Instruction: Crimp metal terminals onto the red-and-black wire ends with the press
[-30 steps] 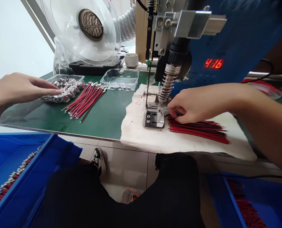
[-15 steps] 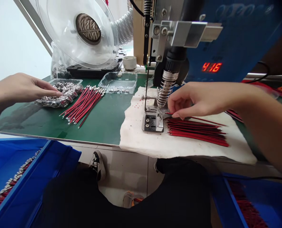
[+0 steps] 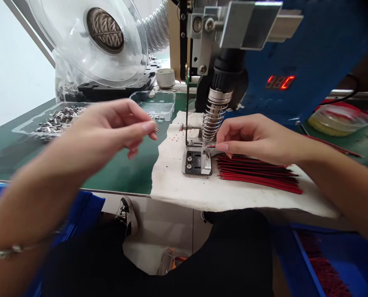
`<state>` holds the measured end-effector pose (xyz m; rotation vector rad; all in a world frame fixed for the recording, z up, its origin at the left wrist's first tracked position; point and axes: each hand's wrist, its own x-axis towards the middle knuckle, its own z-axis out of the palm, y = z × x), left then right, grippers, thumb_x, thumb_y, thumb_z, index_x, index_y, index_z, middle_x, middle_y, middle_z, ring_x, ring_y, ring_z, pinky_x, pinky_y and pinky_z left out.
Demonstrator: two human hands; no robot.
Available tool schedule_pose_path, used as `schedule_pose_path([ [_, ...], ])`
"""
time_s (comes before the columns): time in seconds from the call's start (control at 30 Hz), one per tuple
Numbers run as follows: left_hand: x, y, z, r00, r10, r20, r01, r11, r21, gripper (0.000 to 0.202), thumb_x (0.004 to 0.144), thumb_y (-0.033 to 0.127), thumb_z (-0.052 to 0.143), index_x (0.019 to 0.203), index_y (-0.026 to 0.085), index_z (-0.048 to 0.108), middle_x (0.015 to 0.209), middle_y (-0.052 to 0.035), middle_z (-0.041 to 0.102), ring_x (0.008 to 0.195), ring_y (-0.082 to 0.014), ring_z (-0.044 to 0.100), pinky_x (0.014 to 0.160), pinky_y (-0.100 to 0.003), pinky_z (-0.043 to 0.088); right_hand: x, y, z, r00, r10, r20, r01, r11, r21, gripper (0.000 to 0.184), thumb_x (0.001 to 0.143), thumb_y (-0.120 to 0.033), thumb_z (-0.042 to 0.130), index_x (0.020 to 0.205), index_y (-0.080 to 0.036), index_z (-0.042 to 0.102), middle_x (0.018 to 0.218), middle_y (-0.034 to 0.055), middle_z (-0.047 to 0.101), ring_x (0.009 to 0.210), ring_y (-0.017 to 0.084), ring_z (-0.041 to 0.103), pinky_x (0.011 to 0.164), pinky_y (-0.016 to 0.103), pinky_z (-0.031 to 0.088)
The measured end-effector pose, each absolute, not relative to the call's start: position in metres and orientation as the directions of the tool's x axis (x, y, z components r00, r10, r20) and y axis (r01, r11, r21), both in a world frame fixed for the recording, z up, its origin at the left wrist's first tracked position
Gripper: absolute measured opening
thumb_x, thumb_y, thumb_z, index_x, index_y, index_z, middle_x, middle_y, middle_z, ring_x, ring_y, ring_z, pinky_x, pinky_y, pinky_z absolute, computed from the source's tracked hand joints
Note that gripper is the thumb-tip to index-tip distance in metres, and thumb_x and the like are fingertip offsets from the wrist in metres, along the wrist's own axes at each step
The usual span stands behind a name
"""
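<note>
The left hand (image 3: 117, 126) and right hand (image 3: 253, 138) each close in a pinch, forearms (image 3: 335, 169) angling inward.

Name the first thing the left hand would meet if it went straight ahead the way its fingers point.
Passing over the white cloth, the left hand would probably meet the small horizontal screw on the machine first, though depth and height are hard to judge.

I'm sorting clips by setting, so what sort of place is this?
Most likely a workshop or small factory bench: a blue machine with a lit red display, red and black wires laid beside its base, and a clear tray of small metal parts.
</note>
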<state>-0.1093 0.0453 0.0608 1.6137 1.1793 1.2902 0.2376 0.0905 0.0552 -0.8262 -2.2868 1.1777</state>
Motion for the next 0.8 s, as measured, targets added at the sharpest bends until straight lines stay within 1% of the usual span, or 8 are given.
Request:
schedule_pose_path([
  [0.03,-0.087,0.038,0.054,0.104,0.941,0.323,0.137,-0.335,0.932,0.015,0.097,0.009,0.092,0.086,0.009,0.081,0.071,0.0003,0.075,0.054,-0.0034,0.063,0.051,-0.012,0.050,0.237,0.089,0.054,-0.723,0.680,0.117,0.296,0.460,-0.837,0.052,0.105,-0.072,0.089,0.094,-0.025,0.072,0.079,-0.0030,0.067,0.071,0.016,0.055,0.065,0.036,0.041],
  [0.1,-0.056,0.026,0.041,0.033,0.952,0.303,0.016,-0.304,0.953,0.020,0.092,0.019,0.100,0.084,0.016,0.081,0.078,-0.0027,0.080,0.048,-0.0046,0.057,0.042,-0.015,0.048,0.238,0.088,0.052,-0.719,0.681,0.142,0.286,0.475,-0.832,0.053,0.104,-0.074,0.089,0.092,-0.025,0.072,0.079,-0.0028,0.067,0.070,0.015,0.054,0.063,0.036,0.040],
  [0.2,-0.036,0.014,0.030,-0.081,0.982,0.172,-0.173,-0.183,0.968,0.033,0.082,0.026,0.112,0.083,0.019,0.080,0.078,-0.0008,0.076,0.049,-0.0046,0.051,0.038,-0.014,0.042,0.239,0.093,0.054,-0.741,0.657,0.141,0.295,0.507,-0.810,0.052,0.105,-0.073,0.089,0.092,-0.026,0.072,0.078,-0.0029,0.068,0.069,0.015,0.055,0.062,0.035,0.040],
  [0.27,-0.027,0.009,0.029,-0.106,0.986,0.131,-0.251,-0.154,0.956,0.039,0.078,0.025,0.115,0.083,0.019,0.077,0.081,0.0002,0.075,0.050,-0.0041,0.050,0.037,-0.013,0.040,0.238,0.102,0.060,-0.796,0.601,0.070,0.310,0.505,-0.805,0.049,0.107,-0.069,0.089,0.094,-0.025,0.072,0.075,-0.0047,0.067,0.067,0.014,0.055,0.061,0.033,0.040],
  [0.33,-0.018,0.008,0.031,-0.124,0.982,0.146,-0.266,-0.174,0.948,0.038,0.081,0.021,0.111,0.085,0.020,0.073,0.083,0.0016,0.074,0.050,-0.0039,0.050,0.039,-0.013,0.041,0.237,0.112,0.067,-0.862,0.505,-0.031,0.323,0.501,-0.803,0.043,0.109,-0.061,0.089,0.094,-0.024,0.073,0.074,-0.0063,0.067,0.065,0.012,0.053,0.061,0.031,0.039],
  [0.47,-0.002,0.011,0.033,-0.144,0.972,0.186,-0.251,-0.218,0.943,0.032,0.096,0.018,0.097,0.090,0.023,0.065,0.082,0.0031,0.070,0.052,-0.0058,0.052,0.042,-0.015,0.045,0.235,0.121,0.074,-0.906,0.414,-0.092,0.290,0.445,-0.847,0.039,0.114,-0.055,0.085,0.096,-0.024,0.068,0.070,-0.0094,0.060,0.062,0.010,0.050,0.062,0.029,0.036],
  [0.7,0.001,0.016,0.015,-0.186,0.956,0.229,-0.179,-0.262,0.948,0.029,0.103,0.024,0.094,0.094,0.024,0.067,0.088,0.0005,0.075,0.055,-0.0079,0.055,0.044,-0.019,0.046,0.236,0.120,0.069,-0.925,0.346,-0.155,0.285,0.364,-0.887,0.036,0.118,-0.049,0.082,0.098,-0.023,0.068,0.072,-0.0090,0.057,0.064,0.010,0.048,0.061,0.027,0.036],
  [0.8,-0.001,0.016,0.008,-0.181,0.954,0.238,-0.150,-0.266,0.952,0.025,0.105,0.025,0.093,0.094,0.023,0.070,0.088,-0.0005,0.077,0.055,-0.0089,0.056,0.046,-0.021,0.047,0.240,0.119,0.064,-0.920,0.367,-0.141,0.271,0.332,-0.904,0.039,0.119,-0.052,0.082,0.098,-0.023,0.067,0.072,-0.0090,0.055,0.064,0.010,0.046,0.060,0.028,0.033],
])
